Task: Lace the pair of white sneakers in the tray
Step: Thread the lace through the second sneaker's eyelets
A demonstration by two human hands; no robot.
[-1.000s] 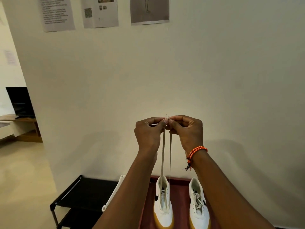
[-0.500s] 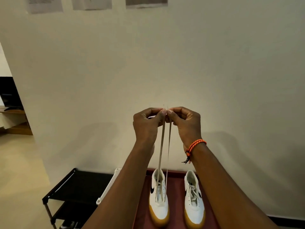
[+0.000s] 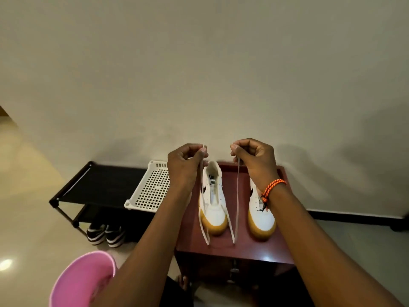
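Because the lace (image 3: 236,196) has to feed evenly through both rows of eyelets, you hold its two ends apart and level above the dark red tray (image 3: 221,247), which serves as the landmark for everything else. Off to the left of the tray stands a black shoe rack (image 3: 97,185) with a dark pair of shoes (image 3: 105,233) under it, and a white perforated basket (image 3: 152,187) leans at the tray's left edge; a pink bucket (image 3: 81,282) sits nearer you, left of the tray's front corner. Above the tray's left half, your left hand (image 3: 186,165) pinches one lace end between thumb and forefinger, the tip poking up past the fingers. Below it the unlaced left sneaker (image 3: 213,207) sits in the tray with its toe toward you, the lace running down both its sides and looping near the toe, probably so it starts at the lowest eyelets. Above the tray's right half, your right hand (image 3: 254,160) pinches the other end, and the right sneaker (image 3: 262,218) waits beneath your wrist, partly hidden.
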